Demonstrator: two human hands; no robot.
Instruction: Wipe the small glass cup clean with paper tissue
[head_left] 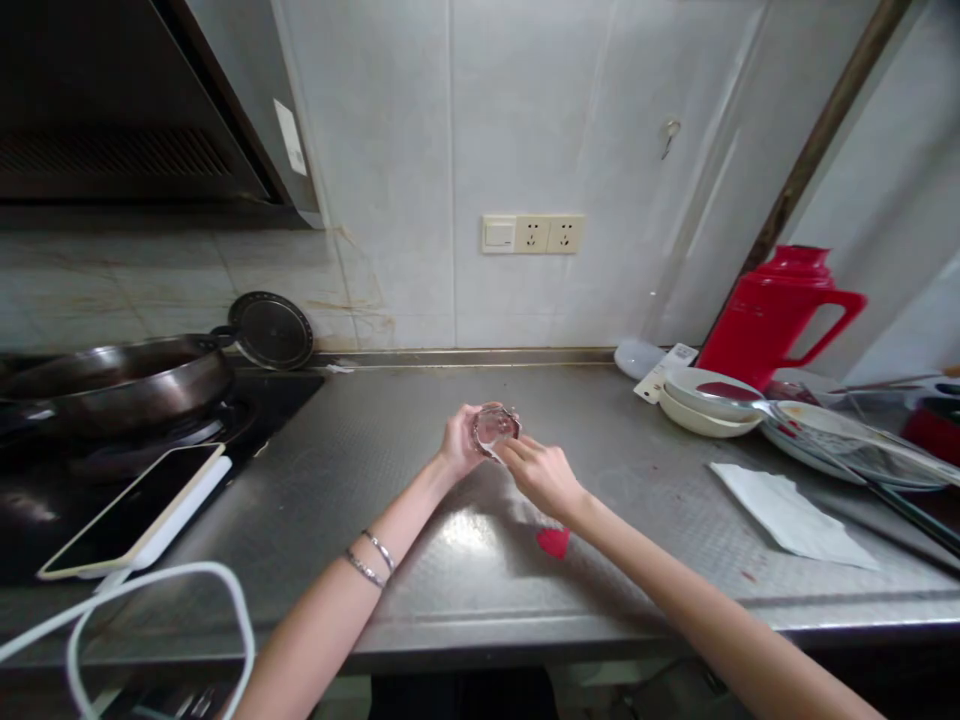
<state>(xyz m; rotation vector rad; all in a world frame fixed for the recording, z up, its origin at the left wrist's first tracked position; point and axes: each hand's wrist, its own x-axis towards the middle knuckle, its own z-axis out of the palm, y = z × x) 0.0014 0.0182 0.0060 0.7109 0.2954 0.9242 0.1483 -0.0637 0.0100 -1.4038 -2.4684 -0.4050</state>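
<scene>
A small clear glass bowl (496,424) with a wavy rim is tilted toward the camera above the middle of the steel counter (405,410). My left hand (460,440) grips it from its left side. The fingers of my right hand (544,476) are pinched together at the bowl's lower right edge, partly inside it; whatever they hold is hidden. Below my right wrist, a red heart-shaped piece (553,542) lies on the counter.
At left, a steel pan (142,385) sits on the stove beside a phone (139,510) with a white cable (187,568). At right are stacked bowls (709,412), a red thermos (765,320), a plate (810,440) with utensils and a white napkin (791,515).
</scene>
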